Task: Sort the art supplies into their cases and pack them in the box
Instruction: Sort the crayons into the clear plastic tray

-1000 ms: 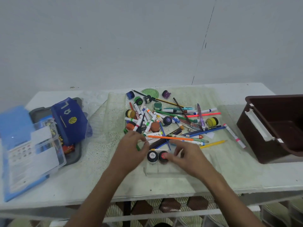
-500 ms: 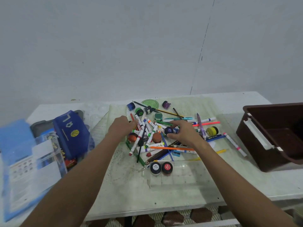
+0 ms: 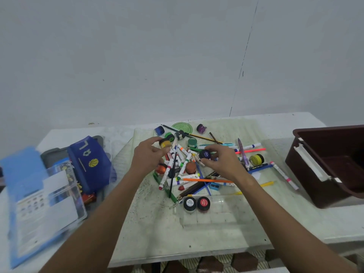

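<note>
A heap of markers, pencils and small paint pots (image 3: pixel 187 164) lies on the table's middle. My left hand (image 3: pixel 147 156) pinches a yellow paint pot (image 3: pixel 165 143) at the heap's left edge. My right hand (image 3: pixel 222 162) grips a dark blue paint pot (image 3: pixel 204 154) just above the heap. Nearer to me, a clear plastic tray (image 3: pixel 222 211) holds a black-lidded pot (image 3: pixel 189 203) and a red-lidded pot (image 3: pixel 203 203) side by side. An open brown box (image 3: pixel 315 174) stands at the right.
A blue pencil pouch (image 3: pixel 88 162) and a grey case lie at the left, with a clear plastic case (image 3: pixel 47 203) on a blue folder nearer me. Loose pots, a green protractor (image 3: pixel 182 127) and a yellow pot (image 3: pixel 256 159) ring the heap. A pink-tipped marker (image 3: pixel 283 175) lies near the box.
Both hands left the black and red pots in the clear tray and reached forward into the heap. The left now pinches a yellow pot, the right grips a dark blue pot.
</note>
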